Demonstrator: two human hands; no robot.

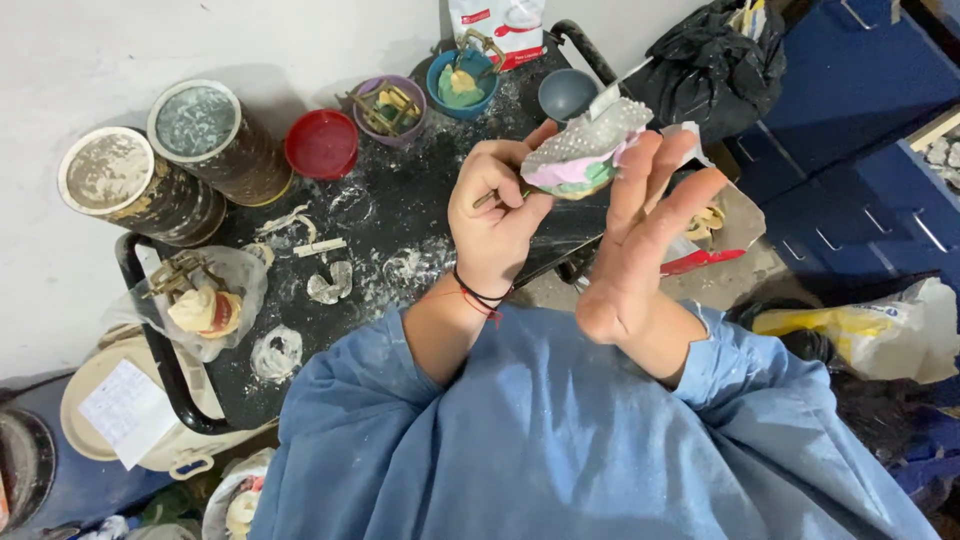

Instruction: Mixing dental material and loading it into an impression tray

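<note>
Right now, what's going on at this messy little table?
A person in a blue smock holds a dental tray of pink and green material up over a black table dusted with white powder. The right hand steadies the tray with open fingers; the left hand grips a thin tool against it. Two tins, a red lid and small mixing bowls sit on the table.

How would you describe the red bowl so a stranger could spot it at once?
Start at the black table dusted with white powder. Along its far edge stand two tall round tins; the red bowl sits just right of them. It is the only red, low, open one, unlike the purple bowl beside it.
</note>
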